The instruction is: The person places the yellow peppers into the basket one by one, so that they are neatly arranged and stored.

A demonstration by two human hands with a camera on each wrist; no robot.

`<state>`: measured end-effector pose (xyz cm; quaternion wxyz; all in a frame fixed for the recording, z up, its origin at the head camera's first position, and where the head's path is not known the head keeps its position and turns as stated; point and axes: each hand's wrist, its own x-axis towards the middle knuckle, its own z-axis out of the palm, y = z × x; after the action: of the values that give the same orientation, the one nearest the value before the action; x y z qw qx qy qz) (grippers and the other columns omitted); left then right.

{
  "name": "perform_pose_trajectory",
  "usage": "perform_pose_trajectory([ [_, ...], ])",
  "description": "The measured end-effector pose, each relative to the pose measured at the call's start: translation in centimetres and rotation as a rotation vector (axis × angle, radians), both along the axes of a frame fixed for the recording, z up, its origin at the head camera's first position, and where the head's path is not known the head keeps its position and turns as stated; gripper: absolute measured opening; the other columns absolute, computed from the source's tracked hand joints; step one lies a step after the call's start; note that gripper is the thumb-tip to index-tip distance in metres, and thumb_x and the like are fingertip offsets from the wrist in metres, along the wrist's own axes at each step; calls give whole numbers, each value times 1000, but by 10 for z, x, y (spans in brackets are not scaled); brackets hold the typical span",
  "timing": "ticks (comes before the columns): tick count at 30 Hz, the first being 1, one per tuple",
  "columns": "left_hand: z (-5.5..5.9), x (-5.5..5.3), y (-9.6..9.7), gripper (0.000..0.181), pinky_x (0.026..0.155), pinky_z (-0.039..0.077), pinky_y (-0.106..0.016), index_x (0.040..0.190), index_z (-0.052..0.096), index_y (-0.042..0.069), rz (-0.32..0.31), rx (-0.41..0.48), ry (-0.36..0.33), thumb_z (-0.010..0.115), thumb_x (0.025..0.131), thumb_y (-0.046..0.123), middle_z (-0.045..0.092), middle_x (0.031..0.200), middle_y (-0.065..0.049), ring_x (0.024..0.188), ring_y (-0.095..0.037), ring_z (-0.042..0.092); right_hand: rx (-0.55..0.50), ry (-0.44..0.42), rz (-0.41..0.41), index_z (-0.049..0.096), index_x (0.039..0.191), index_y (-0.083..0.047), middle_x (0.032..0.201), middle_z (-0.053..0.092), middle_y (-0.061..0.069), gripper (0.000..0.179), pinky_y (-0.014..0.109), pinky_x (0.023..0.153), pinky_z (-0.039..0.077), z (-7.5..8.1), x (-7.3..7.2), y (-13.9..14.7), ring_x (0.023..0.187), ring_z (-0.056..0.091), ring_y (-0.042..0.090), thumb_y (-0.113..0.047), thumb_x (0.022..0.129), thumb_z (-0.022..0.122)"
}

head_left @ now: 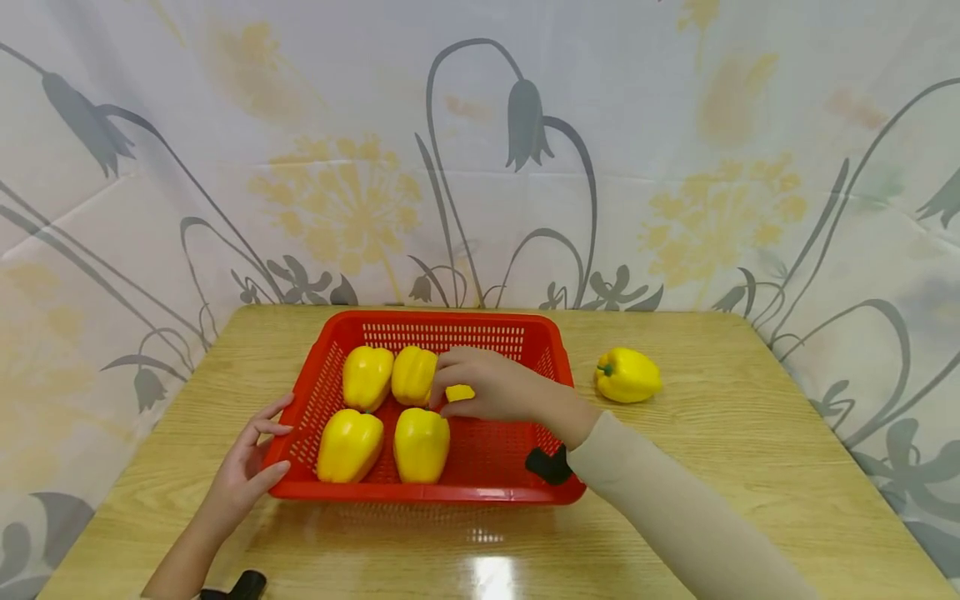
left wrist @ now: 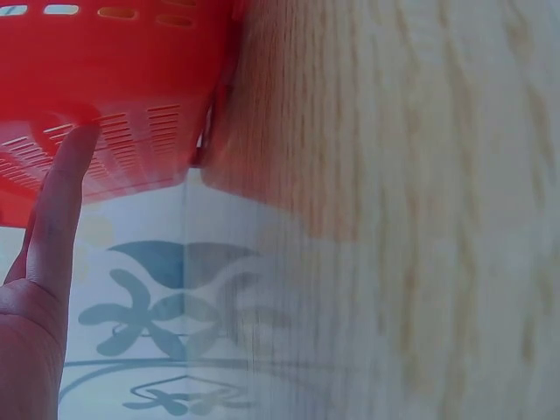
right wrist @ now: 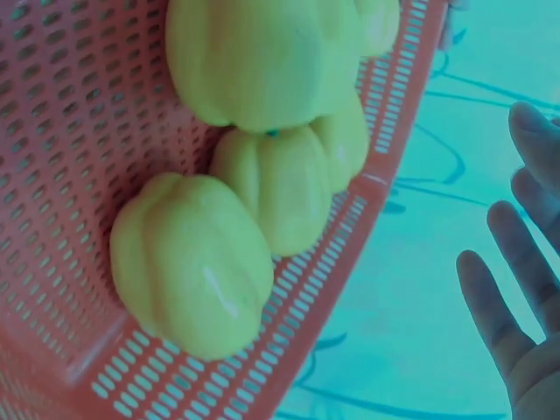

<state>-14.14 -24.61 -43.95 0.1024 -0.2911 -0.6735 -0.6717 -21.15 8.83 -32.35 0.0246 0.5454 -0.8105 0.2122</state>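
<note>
Right grip [head_left: 487,387] is curling round a fifth pepper [head_left: 460,392], holding it low over the basket [head_left: 480,492], just right of the back-row pair. We're seeing only a sliver of it under the fingers, so we're not calling its axis or stem direction. Left hand [head_left: 243,471] is resting open against the basket's near-left corner, fingers straight, gripping nothing. Four peppers are lying in a two-by-two block, long axes running front-to-back. Spare pepper [head_left: 628,375] is lying on the bench right of the basket, stem pointing left; the right hand is the nearer one.
</note>
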Motion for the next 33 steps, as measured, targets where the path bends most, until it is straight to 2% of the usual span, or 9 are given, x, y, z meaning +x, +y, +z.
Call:
perform_pose_trajectory([
  [4, 1, -1, 0, 33, 81, 48, -22, 110, 43, -11, 1, -3, -1, 44, 79, -23, 30, 145, -5, 120, -11, 43, -28, 21, -11, 66, 87, -9, 94, 58, -1, 11, 24, 87, 42, 4, 3, 10, 93, 52, 14, -10, 79, 74],
  [13, 0, -2, 1, 34, 83, 47, -21, 110, 44, -10, 11, -5, 13, 44, 79, -22, 32, 144, -5, 120, -12, 42, -69, 55, -54, 67, 86, -11, 87, 55, -2, 15, 26, 78, 44, 11, 11, 36, 86, 50, 14, -6, 76, 76],
  [22, 1, 0, 1, 32, 84, 46, -19, 110, 43, -11, 20, -6, 8, 45, 79, -21, 32, 144, -5, 121, -11, 41, -113, 81, -72, 66, 85, -11, 88, 56, -3, 15, 27, 76, 45, 6, 16, 64, 85, 51, 14, -7, 75, 76],
  [29, 1, 1, 1, 35, 81, 48, -21, 110, 43, -11, 14, 1, -10, 41, 78, -24, 31, 144, -4, 118, -11, 44, -148, 107, -113, 67, 84, -12, 87, 57, -5, 18, 27, 74, 47, -2, 16, 87, 83, 53, 12, -4, 72, 78],
  [33, 2, 1, 1, 34, 81, 48, -21, 110, 43, -11, 15, -4, -15, 41, 79, -24, 32, 144, -4, 118, -11, 44, -182, 79, -132, 65, 84, -11, 89, 58, -4, 22, 32, 71, 48, -7, 17, 100, 82, 55, 16, 2, 70, 77],
])
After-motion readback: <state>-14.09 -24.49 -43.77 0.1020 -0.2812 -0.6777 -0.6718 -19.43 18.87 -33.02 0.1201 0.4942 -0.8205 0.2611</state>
